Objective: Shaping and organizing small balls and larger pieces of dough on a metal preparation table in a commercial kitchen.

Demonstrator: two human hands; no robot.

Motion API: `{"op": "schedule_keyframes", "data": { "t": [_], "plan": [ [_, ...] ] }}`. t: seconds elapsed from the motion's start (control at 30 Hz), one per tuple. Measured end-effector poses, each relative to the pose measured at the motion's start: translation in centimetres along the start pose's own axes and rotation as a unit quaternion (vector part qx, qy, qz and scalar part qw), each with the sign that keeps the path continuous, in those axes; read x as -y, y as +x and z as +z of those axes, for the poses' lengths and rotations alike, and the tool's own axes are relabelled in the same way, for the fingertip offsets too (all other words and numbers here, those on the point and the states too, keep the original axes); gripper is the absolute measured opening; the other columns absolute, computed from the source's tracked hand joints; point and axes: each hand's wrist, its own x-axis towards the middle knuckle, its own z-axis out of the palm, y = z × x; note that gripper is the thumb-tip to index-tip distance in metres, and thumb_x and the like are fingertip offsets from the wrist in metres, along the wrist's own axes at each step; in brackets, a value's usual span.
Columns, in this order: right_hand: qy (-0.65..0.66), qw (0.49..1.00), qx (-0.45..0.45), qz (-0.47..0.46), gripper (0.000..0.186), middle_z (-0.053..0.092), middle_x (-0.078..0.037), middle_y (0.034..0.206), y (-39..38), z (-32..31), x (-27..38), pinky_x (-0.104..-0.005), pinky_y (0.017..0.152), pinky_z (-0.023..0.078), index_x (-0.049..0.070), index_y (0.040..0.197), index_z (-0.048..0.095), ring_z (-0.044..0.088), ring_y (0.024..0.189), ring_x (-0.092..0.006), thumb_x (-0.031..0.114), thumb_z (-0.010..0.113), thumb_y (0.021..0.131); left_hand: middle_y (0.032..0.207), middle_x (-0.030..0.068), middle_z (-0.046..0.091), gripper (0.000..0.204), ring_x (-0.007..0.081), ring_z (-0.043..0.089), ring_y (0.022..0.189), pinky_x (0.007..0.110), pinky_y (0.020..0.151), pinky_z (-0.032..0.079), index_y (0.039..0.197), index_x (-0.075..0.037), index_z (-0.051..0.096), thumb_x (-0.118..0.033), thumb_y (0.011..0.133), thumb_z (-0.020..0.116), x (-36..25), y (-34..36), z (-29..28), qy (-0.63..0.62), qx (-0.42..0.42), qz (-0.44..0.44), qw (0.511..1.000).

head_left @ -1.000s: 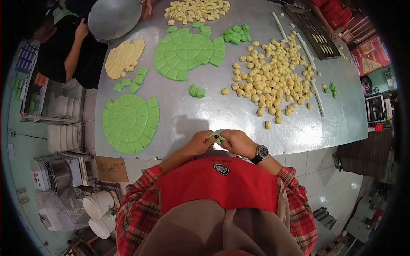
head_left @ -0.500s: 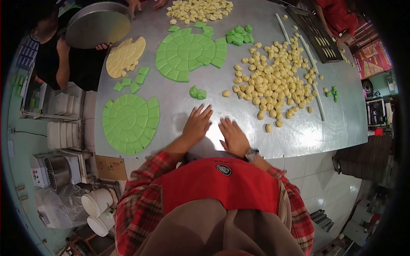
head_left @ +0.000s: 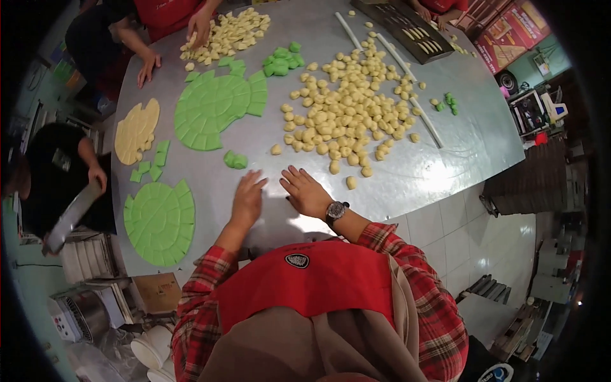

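Note:
My left hand (head_left: 247,198) hovers over or rests on the steel table near its front edge, fingers stretched out and slightly blurred. Beside it, my right hand (head_left: 307,193) lies palm down with fingers spread, a watch on its wrist. I see nothing held in either; whether anything lies under the palms is hidden. Just beyond my left hand sit a few green dough lumps (head_left: 235,160). A single yellow dough ball (head_left: 275,149) lies ahead, between the hands. Farther right spreads a big heap of yellow dough balls (head_left: 344,114).
Cut green dough rounds (head_left: 210,108) and a yellow dough sheet (head_left: 137,130) lie left. White rods (head_left: 425,121) and a dark tray (head_left: 407,28) are right. A co-worker's hand (head_left: 200,28) reaches yellow pieces (head_left: 235,35); another person holds a metal pan (head_left: 73,216) left.
My view has turned, so the table appears shifted left and tilted. My right hand has moved forward relative to my left. The co-worker's round pan has swung down and now shows edge-on.

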Motion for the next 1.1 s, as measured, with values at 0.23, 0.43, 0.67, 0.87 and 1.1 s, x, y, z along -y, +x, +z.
{"op": "schedule_keyframes", "data": {
  "t": [0.23, 0.43, 0.67, 0.87, 1.1],
  "plan": [
    [0.296, 0.928, 0.066, 0.216, 0.026, 0.057, -0.012, 0.104, -9.2, -1.2, -1.4, -0.0386, 0.076, 0.048, 0.006, 0.111, 0.055, 0.058, 0.089, -0.0313, 0.009, 0.054, 0.085, 0.106, 0.0058, 0.055, 0.03, 0.0148, 0.056, 0.097, 0.028, 0.082, 0.049, 0.115, -0.002, 0.051, 0.0, 0.086, 0.06, -4.5, -4.3, 1.2, -0.31, -0.107, -0.342, 0.881],
    [0.219, 0.965, -0.02, 0.144, 0.02, 0.06, -0.018, 0.094, -6.1, -9.1, -2.7, -0.0421, 0.072, 0.049, 0.007, 0.107, 0.055, 0.059, 0.087, -0.0378, 0.009, 0.053, 0.087, 0.1, 0.0047, 0.061, 0.021, 0.0131, 0.061, 0.088, 0.026, 0.074, 0.053, 0.113, 0.0, 0.057, -0.006, 0.093, 0.053, -12.4, 2.7, 5.6, -0.626, 0.027, -0.427, 0.652],
    [-0.245, 0.922, -0.186, 0.236, 0.031, 0.057, -0.021, 0.117, -13.5, -22.3, -24.5, -0.0426, 0.086, 0.045, 0.006, 0.121, 0.055, 0.056, 0.102, -0.037, 0.01, 0.05, 0.09, 0.077, 0.0005, 0.06, 0.012, 0.0073, 0.054, 0.069, 0.022, 0.064, 0.045, 0.097, -0.001, 0.063, -0.009, 0.089, 0.06, -4.1, 0.9, 0.2, -0.193, -0.151, -0.33, 0.912],
    [-0.063, 0.949, -0.223, 0.212, 0.045, 0.053, -0.022, 0.127, -11.1, -19.3, -24.8, -0.0432, 0.098, 0.04, 0.004, 0.127, 0.052, 0.05, 0.117, -0.0391, 0.003, 0.059, 0.083, 0.075, 0.0084, 0.063, 0.011, 0.0174, 0.059, 0.066, 0.028, 0.064, 0.048, 0.093, -0.001, 0.063, -0.009, 0.086, 0.061, -1.4, 4.1, 1.8, -0.108, -0.169, -0.285, 0.937],
    [0.191, 0.977, -0.093, -0.012, 0.027, 0.062, -0.015, 0.104, -9.6, -9.2, -7.5, -0.0401, 0.076, 0.049, 0.004, 0.103, 0.062, 0.06, 0.089, -0.0323, -0.001, 0.057, 0.078, 0.087, 0.0147, 0.063, 0.022, 0.0315, 0.061, 0.078, 0.04, 0.069, 0.048, 0.093, -0.002, 0.061, -0.02, 0.081, 0.065, 3.5, 13.6, 3.8, 0.071, -0.061, -0.367, 0.926]
  ]
}}
